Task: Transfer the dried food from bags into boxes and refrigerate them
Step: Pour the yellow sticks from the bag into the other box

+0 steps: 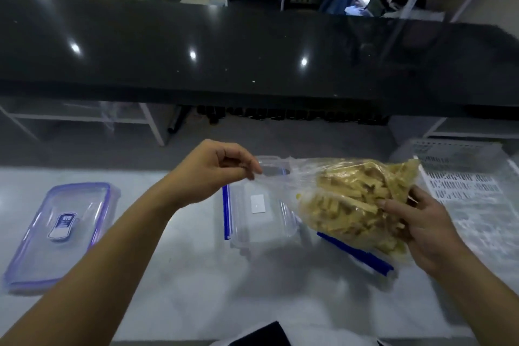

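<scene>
A clear plastic bag (pixel 351 199) full of pale yellow dried food strips hangs tilted above the white counter. My right hand (pixel 421 230) grips its bulging bottom end from the right. My left hand (pixel 216 171) pinches the bag's open mouth at its left end. Under the bag's mouth stands a clear plastic box (pixel 258 211) with blue clips, open and holding nothing that I can see. A blue-rimmed lid (pixel 60 233) with a blue label lies flat at the left of the counter.
A white perforated basket (pixel 463 185) stands at the right. Another blue-clipped piece (pixel 356 255) lies under the bag, partly hidden. A raised black glossy counter (pixel 252 59) runs across behind, with shelving beyond it. A dark object (pixel 258 336) sits at the near edge.
</scene>
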